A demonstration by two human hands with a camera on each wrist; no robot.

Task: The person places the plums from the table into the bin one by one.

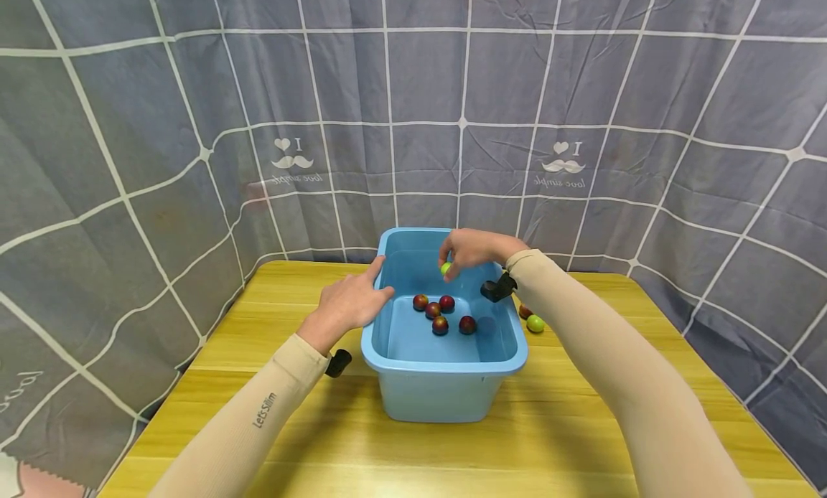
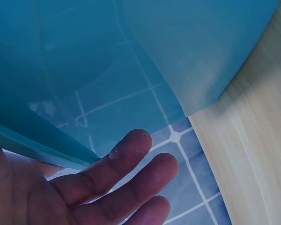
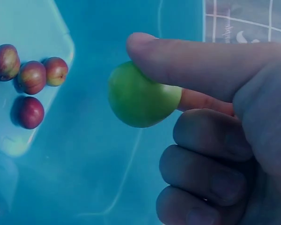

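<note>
A light blue plastic tub (image 1: 446,367) stands on the table. My left hand (image 1: 349,301) rests at its left rim, the thumb over the edge and the fingers loosely extended along the outer wall, as the left wrist view shows. Over the tub's far part, my right hand (image 1: 474,248) pinches a small round green fruit (image 3: 140,96) between thumb and index finger, the other fingers curled in. Several dark red plums (image 1: 433,311) lie on the tub floor below. They also show in the right wrist view, such as one red plum (image 3: 31,112) near the floor's edge.
Right of the tub, a green fruit (image 1: 535,323) and a red plum (image 1: 525,311) lie on the yellow wooden table (image 1: 310,440), partly beside the right forearm. A grey checked curtain (image 1: 426,74) hangs behind the table and along both sides.
</note>
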